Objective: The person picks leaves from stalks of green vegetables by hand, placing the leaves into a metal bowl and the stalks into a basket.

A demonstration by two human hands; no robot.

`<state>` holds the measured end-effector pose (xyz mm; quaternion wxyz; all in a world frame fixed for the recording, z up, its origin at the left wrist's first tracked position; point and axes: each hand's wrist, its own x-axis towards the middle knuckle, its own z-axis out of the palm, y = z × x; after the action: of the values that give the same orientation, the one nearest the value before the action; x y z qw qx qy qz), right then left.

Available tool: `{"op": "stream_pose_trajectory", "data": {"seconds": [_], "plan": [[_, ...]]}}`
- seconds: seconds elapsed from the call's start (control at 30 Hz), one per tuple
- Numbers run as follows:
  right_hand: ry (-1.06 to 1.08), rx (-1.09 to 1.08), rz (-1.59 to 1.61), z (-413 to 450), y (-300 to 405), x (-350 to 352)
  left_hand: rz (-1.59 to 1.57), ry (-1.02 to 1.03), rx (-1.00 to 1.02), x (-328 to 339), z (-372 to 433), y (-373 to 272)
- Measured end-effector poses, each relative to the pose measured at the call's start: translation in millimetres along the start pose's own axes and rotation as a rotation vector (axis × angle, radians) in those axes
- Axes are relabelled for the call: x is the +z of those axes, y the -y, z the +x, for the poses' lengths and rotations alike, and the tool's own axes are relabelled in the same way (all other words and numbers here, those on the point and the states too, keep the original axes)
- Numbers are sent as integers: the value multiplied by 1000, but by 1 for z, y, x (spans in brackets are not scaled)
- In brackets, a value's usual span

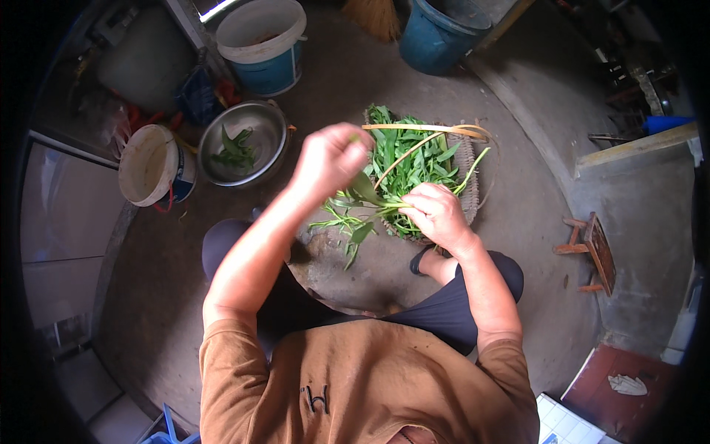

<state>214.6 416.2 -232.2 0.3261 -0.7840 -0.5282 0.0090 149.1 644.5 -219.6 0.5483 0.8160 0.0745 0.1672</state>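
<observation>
My right hand (pixel 438 213) pinches the stems of a leafy green sprig (pixel 383 202), which looks like water spinach; its leaves spread to the left. Just above those leaves, my left hand (pixel 333 158) is blurred, its fingers curled; a speck of green shows at the fingertips, but what they hold is unclear. Beyond my right hand sits a woven basket (pixel 470 177) with a bent bamboo handle (pixel 410 128), heaped with more leafy greens (pixel 410 152). Loose stems and leaves (pixel 346 222) lie on the floor between my knees. A steel basin (pixel 272 130) at left holds some leaves (pixel 236 150).
Left of the basin stands a white bucket (pixel 147 166). A larger blue-and-white bucket (pixel 266 66) and a blue bucket (pixel 435 44) stand farther back, with a broom (pixel 377 19) between them. At right is a small wooden stool (pixel 599 252) by the wall.
</observation>
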Motion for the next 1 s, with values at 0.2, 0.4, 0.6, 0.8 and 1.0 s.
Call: {"op": "stream_pose_trajectory", "data": {"seconds": [0.2, 0.4, 0.6, 0.8, 1.0], "plan": [[-46, -16, -31, -6, -4, -23, -100, 73, -105, -80, -1, -4], [-29, -15, -28, -3, -5, -26, 305, 472, 158, -33, -21, -11], [34, -17, -5, -3, -3, -21, 382, 746, 93, -6, -17, 0], [56, 15, 35, -6, -3, -17, 480, 555, 185, 4, -24, 7], [13, 111, -6, -6, 0, -13, 524, 400, 117, 17, -27, 12]]}}
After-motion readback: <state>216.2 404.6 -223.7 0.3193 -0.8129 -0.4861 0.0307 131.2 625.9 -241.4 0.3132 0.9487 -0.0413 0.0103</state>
